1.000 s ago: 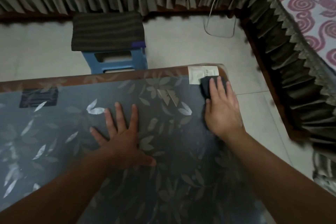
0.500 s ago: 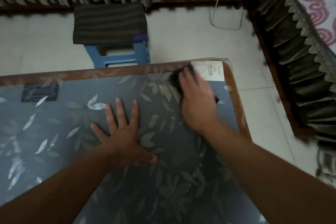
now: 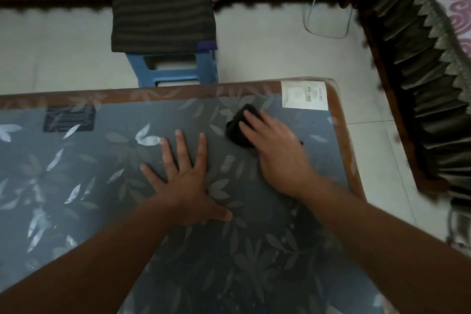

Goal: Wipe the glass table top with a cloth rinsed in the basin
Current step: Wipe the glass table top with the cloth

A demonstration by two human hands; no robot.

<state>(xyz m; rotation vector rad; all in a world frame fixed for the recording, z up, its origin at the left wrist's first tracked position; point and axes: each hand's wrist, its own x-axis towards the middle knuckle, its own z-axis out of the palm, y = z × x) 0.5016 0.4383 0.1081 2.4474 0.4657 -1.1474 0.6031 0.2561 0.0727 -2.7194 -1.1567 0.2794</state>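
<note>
The glass table top (image 3: 76, 173) has a grey leaf pattern and a brown wooden border. A dark cloth (image 3: 238, 126) lies on it near the far right corner. My right hand (image 3: 275, 150) presses flat on the cloth with straight fingers, covering most of it. My left hand (image 3: 186, 178) rests flat on the glass to the left of the cloth, fingers spread. No basin is in view.
A white label (image 3: 304, 95) sits in the table's far right corner. A blue plastic stool (image 3: 175, 69) with a dark folded fabric (image 3: 163, 23) on top stands on the tiled floor behind the table. Pleated bed skirts run along the back and right, with a white cable (image 3: 326, 18).
My right hand has slid the cloth leftward from the far right corner, off the white label, toward my left hand. The left hand has stayed in place.
</note>
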